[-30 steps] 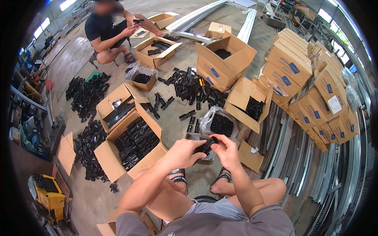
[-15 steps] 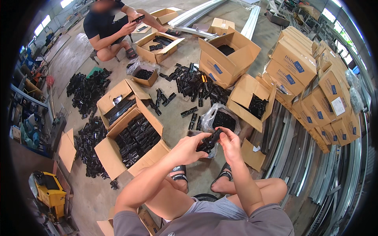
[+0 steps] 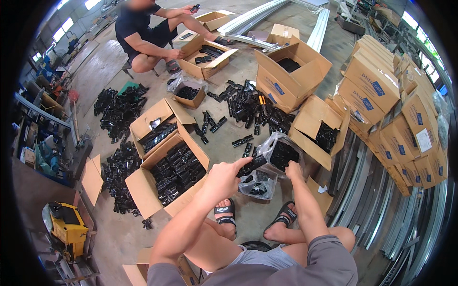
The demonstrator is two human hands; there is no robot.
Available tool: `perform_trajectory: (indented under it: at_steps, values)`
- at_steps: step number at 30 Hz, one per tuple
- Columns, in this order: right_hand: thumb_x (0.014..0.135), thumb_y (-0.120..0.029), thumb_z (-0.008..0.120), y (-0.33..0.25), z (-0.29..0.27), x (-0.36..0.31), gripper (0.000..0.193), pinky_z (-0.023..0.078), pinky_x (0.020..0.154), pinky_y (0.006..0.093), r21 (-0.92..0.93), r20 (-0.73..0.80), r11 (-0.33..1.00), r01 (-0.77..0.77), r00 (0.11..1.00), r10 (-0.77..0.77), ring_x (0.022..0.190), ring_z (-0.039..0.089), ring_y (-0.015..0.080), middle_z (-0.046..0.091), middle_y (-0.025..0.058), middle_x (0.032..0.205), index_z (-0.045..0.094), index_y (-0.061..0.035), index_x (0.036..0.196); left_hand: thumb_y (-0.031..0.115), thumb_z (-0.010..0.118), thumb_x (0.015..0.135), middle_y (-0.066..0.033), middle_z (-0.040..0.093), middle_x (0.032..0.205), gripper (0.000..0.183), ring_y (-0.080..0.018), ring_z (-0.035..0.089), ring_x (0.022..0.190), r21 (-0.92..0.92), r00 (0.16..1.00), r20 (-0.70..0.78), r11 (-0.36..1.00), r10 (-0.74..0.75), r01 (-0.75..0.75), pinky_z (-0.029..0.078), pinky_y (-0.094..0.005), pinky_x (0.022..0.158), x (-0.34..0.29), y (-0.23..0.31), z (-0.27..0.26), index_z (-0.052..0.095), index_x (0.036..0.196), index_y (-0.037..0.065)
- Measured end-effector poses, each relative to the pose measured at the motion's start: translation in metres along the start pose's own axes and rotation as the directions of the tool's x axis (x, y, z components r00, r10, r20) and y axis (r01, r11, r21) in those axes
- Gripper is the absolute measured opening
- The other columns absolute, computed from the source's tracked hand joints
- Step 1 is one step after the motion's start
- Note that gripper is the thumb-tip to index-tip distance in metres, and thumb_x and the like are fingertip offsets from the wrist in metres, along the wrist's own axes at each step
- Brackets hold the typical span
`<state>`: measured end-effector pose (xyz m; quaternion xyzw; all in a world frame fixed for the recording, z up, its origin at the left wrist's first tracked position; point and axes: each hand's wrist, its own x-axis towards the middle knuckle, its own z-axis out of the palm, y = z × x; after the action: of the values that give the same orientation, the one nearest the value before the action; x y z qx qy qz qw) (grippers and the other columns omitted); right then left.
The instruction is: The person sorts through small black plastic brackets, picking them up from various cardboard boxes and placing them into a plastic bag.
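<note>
My left hand (image 3: pixel 223 182) is closed around a black plastic tube-shaped part (image 3: pixel 252 165), its index finger stretched along it. My right hand (image 3: pixel 294 170) is at the near edge of a clear plastic bag (image 3: pixel 270 144) full of small black pieces (image 3: pixel 284 154). Its fingers are curled together among those pieces; what they pinch is too small to make out. Just below, between my hands, a second clear bag (image 3: pixel 260 186) holds more black pieces. To the left stands an open carton (image 3: pixel 143 193) packed with black parts like the one I hold.
Loose black parts lie in heaps on the left (image 3: pixel 117 176) and ahead (image 3: pixel 248 102). Open cartons (image 3: pixel 317 152) stand around, with stacked closed boxes (image 3: pixel 377 81) and long metal profiles (image 3: pixel 353 190) at right. Across from me a co-worker (image 3: pixel 143 38) sits beside an open carton (image 3: pixel 205 71).
My hands have separated: the right left the black part and moved right to the bag, while the left keeps the part. The co-worker's hands have also parted, one lowered to the carton.
</note>
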<state>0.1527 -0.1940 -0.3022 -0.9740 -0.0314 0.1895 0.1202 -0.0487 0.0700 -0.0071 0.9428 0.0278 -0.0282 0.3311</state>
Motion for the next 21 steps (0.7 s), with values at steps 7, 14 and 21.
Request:
perform_trajectory:
  at_steps: [7, 14, 21]
  values:
    - [0.084, -0.024, 0.076, -0.009, 0.019, 0.022, 0.033, 0.055, 0.095, 0.0428, -0.198, 0.137, 0.980, 0.025, 0.991, 0.002, 0.114, 0.066, 0.0348, 0.068, 0.0194, 0.121, 0.073, -0.0066, 0.112, -0.001, 0.069, 0.072, -0.0231, 0.070, 0.088, 0.062, -0.0404, 0.068, 0.082, 0.046, 1.000, 0.016, 0.999, -0.011, 0.011, 0.054, -0.0478, 0.076, 0.007, 0.001, 0.003, 0.060, 0.132, 0.010]
    - [0.085, -0.016, 0.072, -0.015, 0.012, 0.027, 0.031, 0.054, 0.097, 0.0412, -0.251, 0.214, 0.968, 0.021, 0.976, 0.034, 0.117, 0.065, 0.0336, 0.067, 0.0183, 0.125, 0.072, -0.0038, 0.113, -0.001, 0.069, 0.071, -0.0236, 0.069, 0.088, 0.061, -0.0400, 0.068, 0.082, 0.066, 0.998, 0.054, 0.997, -0.029, 0.026, 0.055, -0.0475, 0.076, 0.012, 0.006, 0.001, 0.060, 0.131, 0.009]
    - [0.086, -0.009, 0.063, -0.029, -0.004, 0.024, 0.031, 0.052, 0.101, 0.0421, -0.188, 0.297, 0.982, -0.036, 0.950, 0.092, 0.123, 0.060, 0.0349, 0.064, 0.0210, 0.128, 0.071, -0.0019, 0.115, -0.001, 0.068, 0.073, -0.0220, 0.069, 0.082, 0.060, -0.0402, 0.068, 0.078, 0.051, 1.000, 0.012, 0.999, 0.015, -0.016, 0.055, -0.0484, 0.073, 0.010, 0.000, 0.004, 0.061, 0.131, 0.013]
